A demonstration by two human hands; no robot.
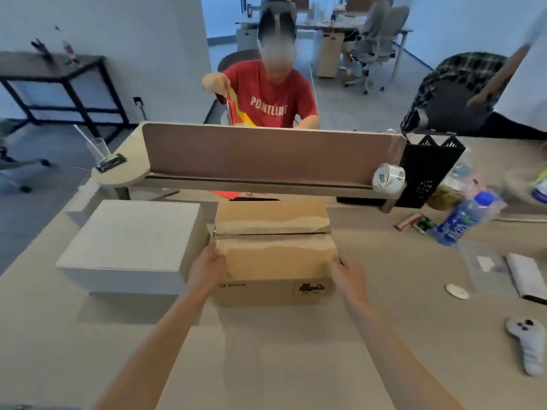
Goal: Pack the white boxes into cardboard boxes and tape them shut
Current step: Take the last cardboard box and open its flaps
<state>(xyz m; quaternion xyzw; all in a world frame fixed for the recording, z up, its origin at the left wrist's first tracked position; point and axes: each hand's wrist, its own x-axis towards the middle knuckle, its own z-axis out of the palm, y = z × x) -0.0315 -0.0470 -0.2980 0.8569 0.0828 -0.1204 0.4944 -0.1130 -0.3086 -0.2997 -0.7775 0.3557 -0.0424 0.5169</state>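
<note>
Two bare hands reach forward from the bottom of the view and bracket a cardboard box [275,258] that sits in the middle of a beige desk [281,350]. The left hand [207,269] lies against the box's near left corner, its fingers fairly straight along the side and its thumb on the top edge. The right hand [349,275] rests against the near right corner, its fingers loosely extended and not wrapped around anything. The box's two top flaps are folded down and meet in a seam across the middle, with torn, pale patches along both sides of it.

Just to the left of it, side against side, stands a larger white box [130,244] with its lid on. Behind both runs a low brown divider [266,155], and a roll of tape [388,177] hangs at its right end. Across the divider sits a person [272,93] in a red shirt. On the right of the desk lie a water bottle [464,220] with a blue cap and, nearer the viewer, a white controller [528,344].
</note>
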